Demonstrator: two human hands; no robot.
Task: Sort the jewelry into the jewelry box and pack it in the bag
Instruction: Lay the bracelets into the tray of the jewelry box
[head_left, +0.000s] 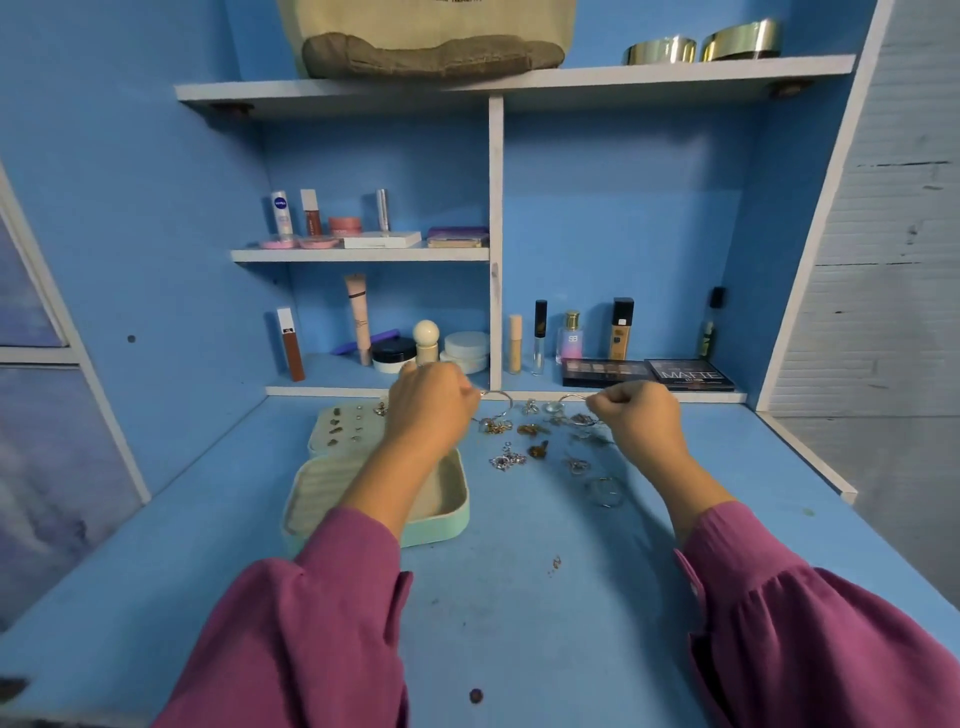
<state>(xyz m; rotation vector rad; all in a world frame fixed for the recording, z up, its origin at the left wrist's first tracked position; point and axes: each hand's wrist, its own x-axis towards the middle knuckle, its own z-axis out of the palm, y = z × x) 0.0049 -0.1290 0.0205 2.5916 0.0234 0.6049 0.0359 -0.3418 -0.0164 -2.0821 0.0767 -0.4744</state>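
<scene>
Both arms reach forward above the desk (519, 597); the left hand (431, 402) fingers pinch a hoop earring (497, 402), and the right hand (636, 415) fingers pinch another hoop (571, 399).

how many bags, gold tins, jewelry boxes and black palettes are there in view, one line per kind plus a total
bag: 1
gold tins: 2
jewelry box: 1
black palettes: 2
total: 6
</scene>
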